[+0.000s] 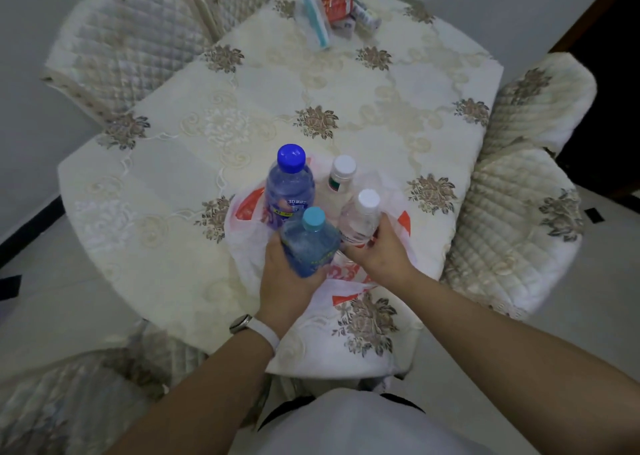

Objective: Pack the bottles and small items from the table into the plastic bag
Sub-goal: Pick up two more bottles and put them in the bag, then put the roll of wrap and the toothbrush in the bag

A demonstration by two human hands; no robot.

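A white plastic bag with red print lies open on the table's near side. Inside it stand a tall purple bottle with a dark blue cap and a white-capped bottle. My left hand grips a blue bottle with a light blue cap, held upright over the bag. My right hand holds a clear bottle with a white cap at the bag's right side. A pile of small items, tubes, a red packet and a blue-edged pack, lies at the table's far edge.
The table wears a cream embroidered cloth with brown flower motifs. Quilted chairs stand around it: one at far left, two at right, one at near left. A dark doorway is at upper right.
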